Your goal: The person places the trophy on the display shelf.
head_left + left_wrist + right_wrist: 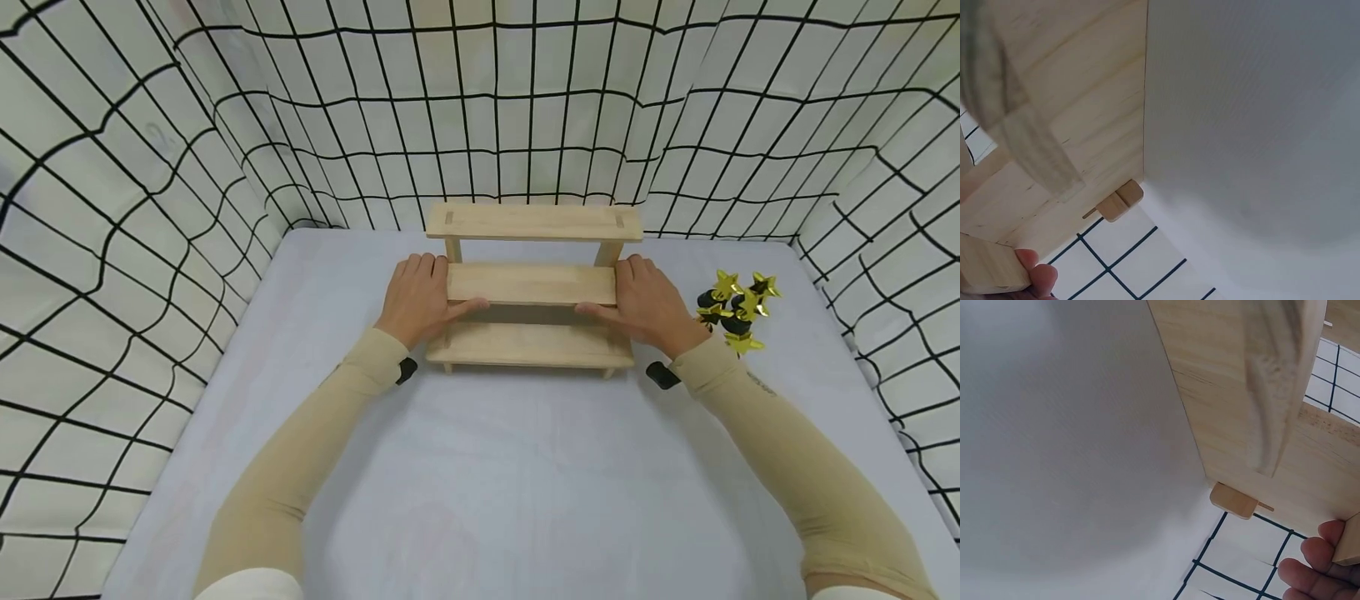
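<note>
A three-tier wooden shelf stand (532, 285) in pale wood stands at the back middle of the table. At its left end, my left hand (420, 300) grips the middle tier, thumb along the front edge. My right hand (651, 307) holds the right end of that tier in a mirrored way. Curled fingertips (1042, 279) show at the edge of a wooden board (991, 265) in the left wrist view. In the right wrist view, fingers (1313, 575) bend against a board's end (1349, 540). Parts of both hands are hidden by the wood.
Several shiny gold star ornaments (738, 304) with black parts are grouped right of my right hand. A white cloth covers the table (525, 483). Black grid netting (495, 100) over white sheeting rises behind the table and on both sides.
</note>
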Action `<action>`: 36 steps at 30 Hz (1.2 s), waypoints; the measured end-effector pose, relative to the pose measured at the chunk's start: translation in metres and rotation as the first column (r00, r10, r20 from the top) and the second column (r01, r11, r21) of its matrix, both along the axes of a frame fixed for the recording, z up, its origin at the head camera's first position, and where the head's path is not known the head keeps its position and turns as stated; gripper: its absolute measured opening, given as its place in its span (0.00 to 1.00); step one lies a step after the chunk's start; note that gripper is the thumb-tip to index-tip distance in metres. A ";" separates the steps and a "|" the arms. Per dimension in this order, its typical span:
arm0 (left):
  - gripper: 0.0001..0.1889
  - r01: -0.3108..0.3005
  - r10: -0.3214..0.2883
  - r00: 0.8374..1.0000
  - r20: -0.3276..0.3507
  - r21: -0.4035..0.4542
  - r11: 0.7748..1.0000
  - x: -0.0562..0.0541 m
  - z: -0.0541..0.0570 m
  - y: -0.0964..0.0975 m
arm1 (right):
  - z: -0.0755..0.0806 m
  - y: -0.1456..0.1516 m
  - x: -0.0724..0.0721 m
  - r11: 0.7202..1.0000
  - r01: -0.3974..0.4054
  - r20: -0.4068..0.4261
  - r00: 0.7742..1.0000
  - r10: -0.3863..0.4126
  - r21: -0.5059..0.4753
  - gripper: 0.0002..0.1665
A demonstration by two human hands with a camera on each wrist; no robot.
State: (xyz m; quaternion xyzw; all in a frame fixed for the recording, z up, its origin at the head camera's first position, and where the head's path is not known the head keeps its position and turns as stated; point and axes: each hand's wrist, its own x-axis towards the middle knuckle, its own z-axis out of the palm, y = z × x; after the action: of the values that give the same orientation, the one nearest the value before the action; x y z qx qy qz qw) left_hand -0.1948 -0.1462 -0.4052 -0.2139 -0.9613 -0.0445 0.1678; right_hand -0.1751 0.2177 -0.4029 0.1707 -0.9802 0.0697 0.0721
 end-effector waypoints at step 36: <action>0.48 0.055 -0.055 0.994 -0.093 0.003 0.998 0.054 -0.005 -0.008 | -0.012 -0.001 0.057 0.996 -0.079 -0.205 0.976 0.069 -0.039 0.51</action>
State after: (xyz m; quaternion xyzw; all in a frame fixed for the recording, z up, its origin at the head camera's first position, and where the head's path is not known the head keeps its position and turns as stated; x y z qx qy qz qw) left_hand -0.1409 -0.1543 -0.4098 -0.2416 -0.9460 -0.0418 0.2119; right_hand -0.1178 0.2163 -0.4152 0.2116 -0.9587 0.0777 0.1734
